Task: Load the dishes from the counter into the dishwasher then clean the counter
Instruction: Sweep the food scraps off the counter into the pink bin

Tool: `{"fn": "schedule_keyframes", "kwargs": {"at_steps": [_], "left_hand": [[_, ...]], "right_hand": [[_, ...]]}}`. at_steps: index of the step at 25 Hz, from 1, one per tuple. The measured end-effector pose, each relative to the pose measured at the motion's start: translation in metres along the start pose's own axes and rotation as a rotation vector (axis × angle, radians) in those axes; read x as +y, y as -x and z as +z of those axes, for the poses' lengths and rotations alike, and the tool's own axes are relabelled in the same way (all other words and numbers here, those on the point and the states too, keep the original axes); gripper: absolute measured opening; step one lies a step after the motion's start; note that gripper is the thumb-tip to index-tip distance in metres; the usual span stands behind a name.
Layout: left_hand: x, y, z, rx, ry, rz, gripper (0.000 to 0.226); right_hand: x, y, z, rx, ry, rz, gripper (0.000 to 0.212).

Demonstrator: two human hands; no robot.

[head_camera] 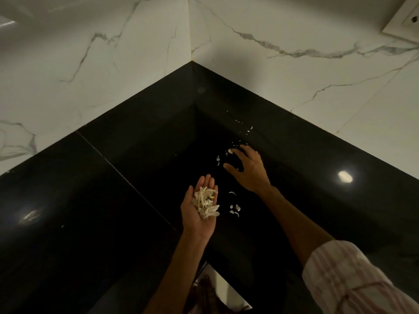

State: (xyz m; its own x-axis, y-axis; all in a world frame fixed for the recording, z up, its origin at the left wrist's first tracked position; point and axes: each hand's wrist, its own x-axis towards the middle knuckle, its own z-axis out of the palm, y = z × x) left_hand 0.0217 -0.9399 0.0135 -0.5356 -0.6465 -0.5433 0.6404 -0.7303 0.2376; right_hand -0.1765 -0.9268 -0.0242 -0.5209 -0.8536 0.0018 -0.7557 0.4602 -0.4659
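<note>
Two hands gathering pale scraps off the black worktop (68, 189).

Left hand (200, 214), palm up with fingers loosely cupped, holds a heap of peelings (205, 201); loose bits (234, 209) lie just beside it; right hand (247, 171) reaches toward the back corner, fingers pinching one flake. Light, flimsy stuff, probably best pinched or swept together.

Dim, warm light overall. The black counter (68, 211) swallows most detail, with one bright ceiling-lamp glare spot (345, 177) right of the corner and a fainter smeared one at left. Soft shadow darkens the marble wall (294, 91) above that corner. Straight lines bow toward the edges; the striped sleeve (353, 279) looks soft.
</note>
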Motion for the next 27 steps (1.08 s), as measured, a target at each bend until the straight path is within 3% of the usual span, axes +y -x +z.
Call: {"fn": "schedule_keyframes", "kwargs": {"at_steps": [6,10,12,14,17,19,24,27], "left_hand": [[-0.002,-0.002,0.001,0.012,-0.006,0.001,0.04],[-0.001,-0.002,0.0,0.0,0.015,0.006,0.04],[-0.001,-0.003,-0.002,-0.008,-0.005,0.002,0.04],[-0.002,-0.004,-0.002,-0.018,-0.013,0.005,0.039],[-0.003,-0.007,-0.003,-0.024,-0.017,0.024,0.039],[-0.004,-0.009,-0.002,-0.028,-0.023,0.031,0.039],[-0.007,-0.006,0.0,-0.028,-0.051,0.029,0.039],[-0.006,-0.003,0.0,-0.029,-0.034,0.02,0.04]], "right_hand": [[-0.03,-0.011,0.017,-0.005,-0.13,-0.016,0.06],[-0.026,-0.004,0.013,0.141,-0.209,-0.06,0.018],[-0.021,0.007,-0.002,0.164,-0.193,-0.041,0.013],[-0.017,0.031,-0.016,0.143,-0.105,-0.095,0.027],[-0.016,0.103,-0.019,-0.038,0.042,-0.173,0.088],[-0.012,0.14,-0.005,-0.08,0.159,-0.158,0.106],[-0.005,0.083,0.0,0.009,0.106,0.102,0.1],[-0.002,0.039,0.0,0.0,0.031,0.071,0.08]]}}
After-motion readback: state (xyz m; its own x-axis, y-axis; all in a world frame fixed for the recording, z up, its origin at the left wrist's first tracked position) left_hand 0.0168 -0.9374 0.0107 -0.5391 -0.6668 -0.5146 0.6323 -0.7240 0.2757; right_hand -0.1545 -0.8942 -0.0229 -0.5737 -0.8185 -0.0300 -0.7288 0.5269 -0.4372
